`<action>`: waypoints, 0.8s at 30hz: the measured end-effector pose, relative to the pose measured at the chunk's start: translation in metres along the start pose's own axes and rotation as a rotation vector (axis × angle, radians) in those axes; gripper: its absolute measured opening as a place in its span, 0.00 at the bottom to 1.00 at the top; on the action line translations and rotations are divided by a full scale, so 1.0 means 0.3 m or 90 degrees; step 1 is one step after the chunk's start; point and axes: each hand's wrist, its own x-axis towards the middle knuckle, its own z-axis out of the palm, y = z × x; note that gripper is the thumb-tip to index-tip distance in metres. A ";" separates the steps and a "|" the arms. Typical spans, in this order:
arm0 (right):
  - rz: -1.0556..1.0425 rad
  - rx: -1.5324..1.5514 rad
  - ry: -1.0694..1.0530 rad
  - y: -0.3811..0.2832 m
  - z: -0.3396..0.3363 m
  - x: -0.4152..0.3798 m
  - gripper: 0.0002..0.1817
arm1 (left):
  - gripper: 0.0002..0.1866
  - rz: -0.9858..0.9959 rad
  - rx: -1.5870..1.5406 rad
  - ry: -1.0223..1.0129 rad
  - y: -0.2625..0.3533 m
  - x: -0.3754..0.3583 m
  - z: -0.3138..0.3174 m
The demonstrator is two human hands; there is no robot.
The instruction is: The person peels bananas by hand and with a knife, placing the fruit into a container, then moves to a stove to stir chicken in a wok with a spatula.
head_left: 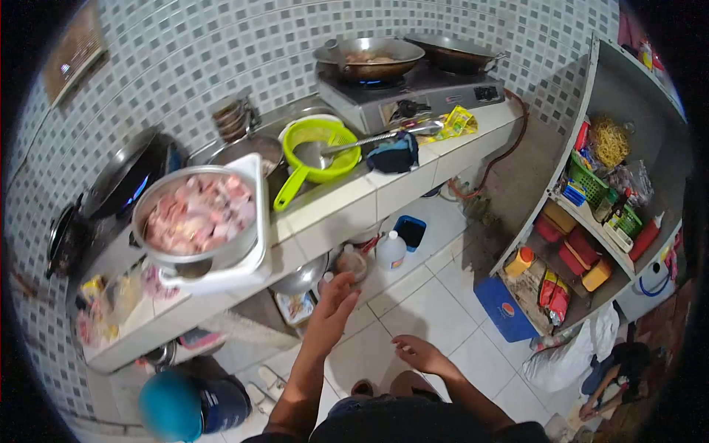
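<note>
My left hand (334,308) is raised in front of the counter edge, holding nothing, its fingers loosely apart. Lower and to the right, my right hand (421,354) hangs over the floor with fingers stretched out and nothing in them. Up and left of my hands, a metal pot (193,251) full of raw cut meat (199,213) sits on a white plastic tray (258,221) on the counter. A green strainer (292,187) and a metal ladle (314,154) lie over the sink area. A dark blue cloth (393,153) lies beside them.
A wok (369,70) holding food sits over a flame on the gas stove (413,96); another wok (447,55) stands beside it. Left, a tilted pan (122,173) is near a blue flame. A shelf (546,198) stands right; a plastic jug (391,251) is below the counter. A person (617,376) is lower right.
</note>
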 end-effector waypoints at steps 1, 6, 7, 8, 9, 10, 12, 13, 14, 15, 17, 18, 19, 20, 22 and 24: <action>0.000 0.059 0.091 0.041 -0.047 0.007 0.15 | 0.17 0.014 0.113 -0.038 -0.015 0.111 0.004; 0.186 0.175 0.242 0.155 -0.384 -0.016 0.13 | 0.18 0.318 0.419 -0.058 0.028 0.595 0.155; 0.209 0.210 0.241 0.172 -0.462 -0.010 0.13 | 0.19 0.431 0.553 -0.003 0.015 0.693 0.188; 0.217 0.207 0.234 0.189 -0.532 0.000 0.13 | 0.22 0.431 0.586 0.027 0.008 0.781 0.215; 0.206 0.200 0.250 0.197 -0.623 0.035 0.13 | 0.23 0.386 0.607 0.050 0.015 0.847 0.244; 0.195 0.200 0.264 0.201 -0.701 0.068 0.14 | 0.24 0.337 0.631 0.069 0.023 0.902 0.267; 0.082 0.141 0.288 0.159 -0.856 0.150 0.14 | 0.26 0.308 0.670 0.107 -0.001 0.999 0.296; 0.067 0.124 0.281 0.133 -0.938 0.198 0.14 | 0.27 0.287 0.738 0.136 -0.008 1.030 0.313; 0.050 0.108 0.273 0.109 -1.006 0.253 0.13 | 0.27 0.262 0.808 0.166 -0.013 1.055 0.322; 0.010 0.087 0.269 0.085 -1.064 0.315 0.13 | 0.25 0.255 0.824 0.172 -0.014 1.074 0.323; -0.083 0.030 0.259 -0.018 -1.162 0.437 0.13 | 0.23 0.232 0.828 0.173 0.000 1.092 0.322; -0.064 0.048 0.244 -0.149 -1.192 0.477 0.13 | 0.21 0.222 0.820 0.157 0.007 1.096 0.317; -0.115 0.052 0.228 -0.198 -1.220 0.545 0.13 | 0.20 0.240 0.818 0.167 0.008 1.100 0.307; -0.164 0.058 0.215 -0.242 -1.241 0.609 0.13 | 0.20 0.229 0.823 0.184 0.003 1.104 0.284; -0.249 0.016 0.221 -0.368 -1.260 0.732 0.13 | 0.20 0.276 0.632 0.129 -0.006 1.112 0.234; -0.314 -0.090 0.231 -0.447 -1.254 0.873 0.14 | 0.19 0.277 0.554 0.161 -0.006 1.071 0.197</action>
